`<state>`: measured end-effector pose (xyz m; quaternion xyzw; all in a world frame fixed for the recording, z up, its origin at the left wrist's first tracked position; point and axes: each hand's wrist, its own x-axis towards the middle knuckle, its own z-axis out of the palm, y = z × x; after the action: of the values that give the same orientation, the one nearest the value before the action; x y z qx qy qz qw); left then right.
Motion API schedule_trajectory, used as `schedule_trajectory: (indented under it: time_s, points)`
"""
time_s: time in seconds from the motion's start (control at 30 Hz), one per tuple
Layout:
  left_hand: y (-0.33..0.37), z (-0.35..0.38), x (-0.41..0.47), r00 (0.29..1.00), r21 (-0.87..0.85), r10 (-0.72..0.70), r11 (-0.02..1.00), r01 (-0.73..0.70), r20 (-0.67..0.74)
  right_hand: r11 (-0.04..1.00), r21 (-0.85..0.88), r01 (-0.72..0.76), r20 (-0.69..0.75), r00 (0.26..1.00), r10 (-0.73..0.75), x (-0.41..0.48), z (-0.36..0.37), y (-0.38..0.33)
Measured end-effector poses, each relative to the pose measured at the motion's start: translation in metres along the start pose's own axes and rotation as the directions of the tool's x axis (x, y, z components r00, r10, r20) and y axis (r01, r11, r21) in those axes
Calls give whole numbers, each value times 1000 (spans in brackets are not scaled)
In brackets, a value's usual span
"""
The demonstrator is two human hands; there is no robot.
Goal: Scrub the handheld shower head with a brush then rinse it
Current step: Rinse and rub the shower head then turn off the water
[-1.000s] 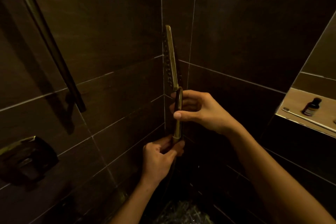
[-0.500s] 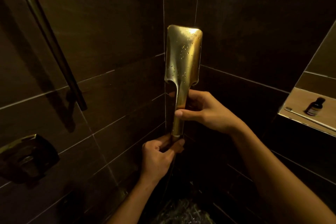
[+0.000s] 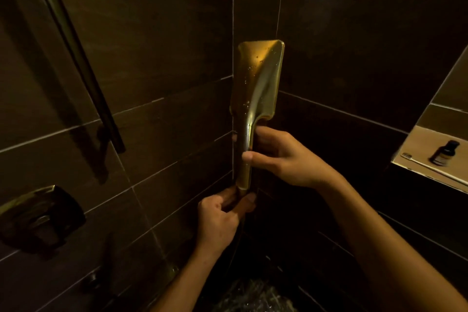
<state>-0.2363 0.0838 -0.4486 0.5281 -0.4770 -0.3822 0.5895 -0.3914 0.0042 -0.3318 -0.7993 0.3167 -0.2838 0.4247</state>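
A gold, flat rectangular handheld shower head [image 3: 258, 78] stands upright in the corner of the dark tiled shower. Its wet back faces me and the nozzle side is hidden. My right hand [image 3: 281, 157] is closed around its handle just below the head. My left hand [image 3: 220, 220] grips the bottom end of the handle where the hose joins. A toothbrush-like brush [image 3: 430, 167] lies on the niche shelf at the right, apart from both hands.
A small dark bottle [image 3: 444, 153] stands on the niche shelf [image 3: 415, 144] beside the brush. A dark slide rail [image 3: 76, 53] runs down the left wall above a metal valve handle [image 3: 38, 218]. Wet floor [image 3: 253, 296] glistens below.
The shower head has turned from edge-on to showing its broad wet back, and has since rotated slightly further. Both hands keep their grip in about the same places.
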Motion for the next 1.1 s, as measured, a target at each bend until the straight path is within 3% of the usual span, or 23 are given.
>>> schedule_trajectory:
  time_s: [0.1, 0.17, 0.33, 0.43, 0.53, 0.6, 0.7, 0.77, 0.97, 1.1]
  points:
    - [4, -1, -2, 1000, -67, 0, 998, 1, 15, 971, 234, -48, 76, 997, 30, -1, -3, 0]
    - [7, 0, -4, 1000, -83, 15, 996, -14, 11, 956, 291, -40, 75, 997, 19, -1, -2, 1]
    - [7, 4, -7, 999, -44, 47, 998, -47, -15, 984, 177, 8, -75, 997, 6, 6, 4, 5]
    - [7, 3, -8, 999, -37, 45, 998, -46, -25, 1000, -17, 22, -202, 979, -25, 6, 8, 5]
    - [8, 0, -8, 999, -41, 26, 999, -27, -18, 992, -111, 66, -196, 977, -87, 4, 10, 6]
    - [10, -1, -6, 999, -33, 28, 999, -28, -16, 999, -23, 47, -127, 991, -50, 4, 9, 4]
    - [15, -1, -5, 999, -63, 21, 998, -23, -30, 969, 247, 2, 44, 999, -13, 1, 3, 0]
    - [16, -1, -6, 999, -77, 39, 996, -42, -33, 946, 325, -6, 77, 997, -21, -2, 2, -1]
    - [13, -2, -8, 996, -33, 88, 995, -89, -32, 981, 182, 73, -177, 983, -41, 1, 13, 1]
    - [14, -2, -10, 997, -39, 68, 997, -69, -24, 986, 135, 98, -118, 990, -83, -1, 12, -4]
